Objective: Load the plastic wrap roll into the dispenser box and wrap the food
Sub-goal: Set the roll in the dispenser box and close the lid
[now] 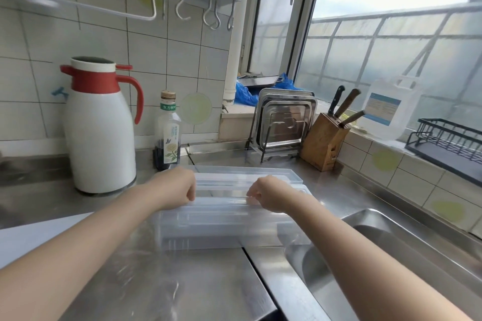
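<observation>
Roughly early-stage: both hands are working at the clear dispenser box [224,219], which sits on the steel counter [182,289] just left of the sink [391,255], with its lid [247,173] lying open behind it toward the wall. Left hand [173,189] has fingers curled down onto the box's far top edge near the left end; it looks like a pinch on that edge or on film there, but the fingertips are hidden behind the knuckles. Right hand [270,194] is likewise curled, fingertips at the same edge toward the right end. Judging by this, loading is underway or just finishing; wrapping has not begun, and no food is in view.

Hard to make out: the plastic wrap roll itself. Everything is see-through on see-through, so whether the roll is already seated inside the box can't be told. A faint shiny sheet seems to spread over the counter in front of the box, possibly film, not certain. Both forearms are cut off by the lower frame edge. Thermos [100,125], bottle [168,133] and knife block [323,143] stand behind, untouched.
</observation>
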Demonstrator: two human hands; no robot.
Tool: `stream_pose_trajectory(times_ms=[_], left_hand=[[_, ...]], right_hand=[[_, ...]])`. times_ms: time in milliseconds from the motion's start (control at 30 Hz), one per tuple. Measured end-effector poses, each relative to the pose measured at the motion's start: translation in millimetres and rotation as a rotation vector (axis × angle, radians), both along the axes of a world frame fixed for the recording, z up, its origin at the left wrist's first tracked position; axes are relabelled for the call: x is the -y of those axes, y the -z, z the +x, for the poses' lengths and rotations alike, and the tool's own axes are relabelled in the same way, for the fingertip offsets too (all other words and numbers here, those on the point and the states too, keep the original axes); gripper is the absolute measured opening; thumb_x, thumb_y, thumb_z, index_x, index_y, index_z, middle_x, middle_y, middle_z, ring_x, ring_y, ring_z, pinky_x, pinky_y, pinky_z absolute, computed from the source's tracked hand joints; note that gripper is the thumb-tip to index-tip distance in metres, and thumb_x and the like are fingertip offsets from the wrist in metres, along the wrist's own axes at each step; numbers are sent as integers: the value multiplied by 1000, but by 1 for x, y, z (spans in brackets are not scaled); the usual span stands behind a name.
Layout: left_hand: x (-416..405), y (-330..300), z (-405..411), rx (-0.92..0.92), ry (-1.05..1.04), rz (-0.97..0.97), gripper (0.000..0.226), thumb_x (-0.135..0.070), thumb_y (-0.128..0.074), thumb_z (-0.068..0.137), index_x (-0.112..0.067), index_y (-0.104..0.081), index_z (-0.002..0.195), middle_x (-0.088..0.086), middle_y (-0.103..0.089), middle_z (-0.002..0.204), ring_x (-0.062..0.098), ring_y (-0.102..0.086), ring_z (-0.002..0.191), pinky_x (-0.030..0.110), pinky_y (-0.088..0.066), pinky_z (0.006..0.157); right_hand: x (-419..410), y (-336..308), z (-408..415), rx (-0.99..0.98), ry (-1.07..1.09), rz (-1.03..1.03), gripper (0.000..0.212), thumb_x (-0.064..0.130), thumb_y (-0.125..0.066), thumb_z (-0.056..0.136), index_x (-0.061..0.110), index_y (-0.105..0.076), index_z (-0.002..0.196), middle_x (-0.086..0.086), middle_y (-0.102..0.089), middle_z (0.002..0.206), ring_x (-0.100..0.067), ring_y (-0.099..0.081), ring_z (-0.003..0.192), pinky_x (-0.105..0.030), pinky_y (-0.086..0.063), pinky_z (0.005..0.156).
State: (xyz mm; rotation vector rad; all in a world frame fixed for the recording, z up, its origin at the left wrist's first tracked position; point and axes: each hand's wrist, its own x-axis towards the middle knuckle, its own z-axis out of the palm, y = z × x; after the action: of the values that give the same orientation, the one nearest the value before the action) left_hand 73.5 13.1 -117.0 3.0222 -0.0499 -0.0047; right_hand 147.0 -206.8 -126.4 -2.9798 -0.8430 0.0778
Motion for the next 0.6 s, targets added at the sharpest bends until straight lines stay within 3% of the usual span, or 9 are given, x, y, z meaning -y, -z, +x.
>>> stream_pose_trajectory(times_ms=[200,333,467,600], left_hand=[[-5,-1,-3,18,-25,31,22,-10,-58,85,-22,-74,92,-4,-70,105,17,-64,98,25,-48,75],[-5,1,-2,38,-24,32,19,-10,-59,86,-21,-74,93,-2,-69,106,18,-64,99,27,-51,80],[-5,2,-1,50,-21,22,17,-11,-61,85,-19,-74,91,0,-71,102,19,-65,97,25,-49,77],[-5,3,0,60,-21,29,17,-10,-61,84,-19,-75,89,0,-71,100,19,-65,97,22,-46,74]], right_hand=[[-10,-3,8,111,-34,-160,36,-2,-47,90,16,-67,114,-8,-63,117,-30,-63,101,-31,-46,73],[-14,-10,6,169,-80,-233,31,-8,-46,84,5,-68,103,-11,-67,105,-31,-65,92,-33,-50,72],[-18,-16,5,191,-94,-285,32,-11,-43,79,0,-68,96,-14,-65,95,-27,-51,71,-28,-39,60],[-21,-19,6,185,-122,-324,30,-9,-44,81,0,-67,98,-10,-55,86,-27,-50,72,-25,-36,57]])
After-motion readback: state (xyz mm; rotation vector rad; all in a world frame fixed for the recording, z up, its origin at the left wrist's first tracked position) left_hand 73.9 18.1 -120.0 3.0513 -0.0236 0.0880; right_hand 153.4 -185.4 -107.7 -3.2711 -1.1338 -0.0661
